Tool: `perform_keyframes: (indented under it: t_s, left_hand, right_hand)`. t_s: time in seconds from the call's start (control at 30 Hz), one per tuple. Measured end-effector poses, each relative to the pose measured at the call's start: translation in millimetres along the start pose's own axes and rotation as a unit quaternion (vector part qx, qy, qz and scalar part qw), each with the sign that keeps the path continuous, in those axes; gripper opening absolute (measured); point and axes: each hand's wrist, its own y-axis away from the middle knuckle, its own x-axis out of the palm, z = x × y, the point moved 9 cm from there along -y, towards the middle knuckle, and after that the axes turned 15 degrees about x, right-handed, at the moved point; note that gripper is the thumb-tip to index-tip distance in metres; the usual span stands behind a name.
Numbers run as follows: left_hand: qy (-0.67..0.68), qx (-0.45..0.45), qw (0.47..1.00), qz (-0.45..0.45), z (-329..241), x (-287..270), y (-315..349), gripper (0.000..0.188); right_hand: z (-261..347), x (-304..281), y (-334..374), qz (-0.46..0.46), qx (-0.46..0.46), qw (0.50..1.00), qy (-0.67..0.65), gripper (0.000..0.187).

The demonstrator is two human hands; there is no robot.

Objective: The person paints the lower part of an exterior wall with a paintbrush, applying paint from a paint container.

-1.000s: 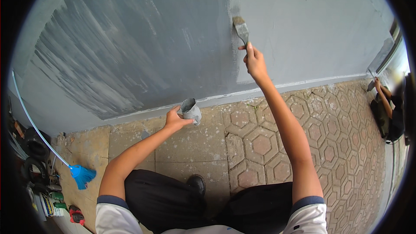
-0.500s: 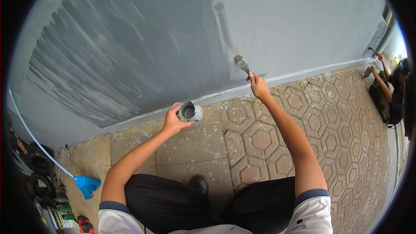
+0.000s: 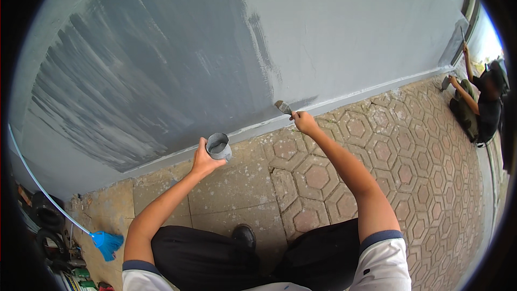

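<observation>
My left hand point(image 3: 202, 160) is wrapped round a small paint cup point(image 3: 218, 146) smeared with grey paint. The cup's mouth faces up toward me, and grey paint shows inside. In my right hand point(image 3: 305, 122) is a paintbrush point(image 3: 284, 108), gripped by its handle. Its bristles point up and left, at the lower part of the wall point(image 3: 344, 27). Dark grey paint point(image 3: 199, 70) covers the wall's left part in slanting strokes, with a rough upright edge just left of the brush. Whether the bristles touch the wall, I cannot tell.
A pale ledge point(image 3: 344, 99) runs along the wall's foot. Hexagonal paving point(image 3: 366, 153) lies to the right. A blue broom point(image 3: 106, 243) stands at left, near tyres point(image 3: 51, 242) and other clutter. Another person point(image 3: 487, 99) squats at far right with a brush and a container.
My right hand and the brush have moved down the wall, closer to the ledge. My left hand still holds the cup, which has tilted a little. The view has shifted slightly right.
</observation>
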Motion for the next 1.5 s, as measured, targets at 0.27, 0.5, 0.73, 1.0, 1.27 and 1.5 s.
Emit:
perform_keyframes:
  t_s: [0.27, 0.5, 0.73, 1.0, 1.27, 1.5]
  left_hand:
    - [0.033, 0.034, 0.998, 0.031, 1, 7, 3, 0.064]
    - [0.039, 0.043, 0.998, 0.017, 2, 7, 1, 0.063]
    - [0.075, 0.044, 0.990, 0.113, 8, 24, 5, 0.056]
    - [0.120, -0.016, 0.976, 0.181, 29, 48, 14, 0.055]
    - [0.151, -0.024, 0.980, 0.127, 28, 46, 9, 0.051]
    - [0.174, -0.035, 0.979, 0.103, 8, 48, 5, 0.052]
  right_hand:
    - [-2, 29, 12, 0.063, 0.038, 0.997, 0.025, 0.040]
    - [-16, 37, -3, 0.079, 0.087, 0.991, -0.066, 0.040]
    - [-17, 68, 6, 0.178, 0.228, 0.925, -0.248, 0.031]
    - [48, 29, 12, 0.198, 0.215, 0.907, -0.303, 0.027]
    - [105, 1, 44, 0.282, 0.171, 0.887, -0.324, 0.026]
    - [100, -3, 48, 0.298, 0.166, 0.877, -0.339, 0.027]
